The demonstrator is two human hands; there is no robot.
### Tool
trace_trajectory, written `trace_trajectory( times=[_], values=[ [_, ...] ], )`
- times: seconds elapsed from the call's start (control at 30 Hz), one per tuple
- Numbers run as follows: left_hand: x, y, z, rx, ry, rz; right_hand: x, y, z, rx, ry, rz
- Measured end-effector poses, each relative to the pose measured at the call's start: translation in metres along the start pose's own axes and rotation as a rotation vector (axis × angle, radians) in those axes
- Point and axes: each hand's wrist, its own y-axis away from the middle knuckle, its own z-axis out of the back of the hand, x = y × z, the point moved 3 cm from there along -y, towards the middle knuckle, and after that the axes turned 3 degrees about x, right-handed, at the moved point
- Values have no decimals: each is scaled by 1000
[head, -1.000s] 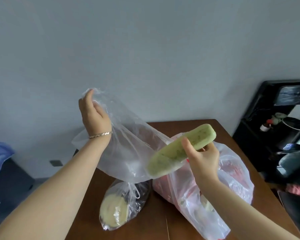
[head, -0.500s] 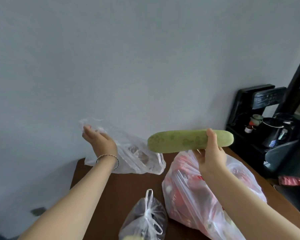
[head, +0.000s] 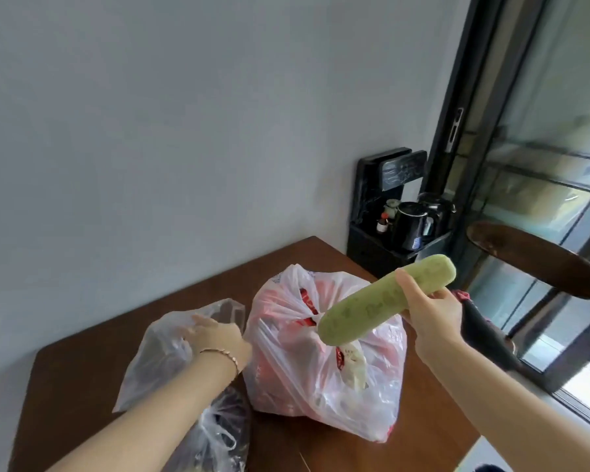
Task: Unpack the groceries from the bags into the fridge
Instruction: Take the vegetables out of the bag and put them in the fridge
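Item 1, my right hand [head: 430, 315]: fingers and thumb curled round a pale green gourd [head: 372, 310], gripping it past its middle, toward the far end. The gourd is long, smooth and faintly mottled. It is held in the air at a tilt, with the near end lower, over the gathered top of the red-and-white bag [head: 321, 376], and the far end raised toward the window [head: 542, 165]

Item 2, my left hand [head: 218, 338]: palm down on the crumpled top of a clear plastic bag [head: 157, 356], fingers pointing left and blurred. Whether they pinch the film or only rest on it, I cannot tell. A thin bracelet [head: 223, 354] sits at the wrist

Item 3, clear plastic bag: slack, on the table just left of the red-and-white bag; contents not legible

Item 4, red-and-white bag: stands full on the table, handles loose at the top, something pale showing through its front

Item 5, small knotted bag [head: 218, 441]: clear, tied at the top, dark inside, at the table's near edge and partly hidden under my left forearm

Item 6, wooden table [head: 82, 366]: dark brown, set against a grey wall

Item 7, surroundings: beyond the table's far corner stands a black stand [head: 372, 185] with a black kettle [head: 410, 223] and a small bottle [head: 383, 224] — the dark-framed window is to its right, and a dark curved chair back [head: 539, 260] is at the right edge
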Motion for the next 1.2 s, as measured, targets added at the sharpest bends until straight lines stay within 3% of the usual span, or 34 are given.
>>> trace_trajectory(
  times=[0.07,0.17,0.27,0.37,0.53,0.6,0.8,0.9,1.07,1.2],
  values=[
    [-50,34,33,-75,-134,-158,10,-3,40,-37,4,27],
    [-137,97,59,-124,183,-572,28,-3,119,-109,39,61],
    [-233,187,65,63,517,-1014,53,5,215,-187,40,132],
    [-329,285,52,185,525,-1300,75,14,325,-304,17,133],
    [-464,429,21,48,469,-1515,107,44,516,-523,-57,124],
    [-507,481,11,81,498,-1607,114,58,582,-586,-85,132],
    [-623,635,-31,493,587,-1740,117,96,740,-608,-26,-4],
    [-682,712,-47,606,522,-1855,129,111,817,-751,30,-25],
    [-783,843,-48,774,255,-2064,170,133,956,-1088,180,0],
    [-863,952,-37,569,-219,-2308,220,163,1063,-1299,346,-19]
  ],
)
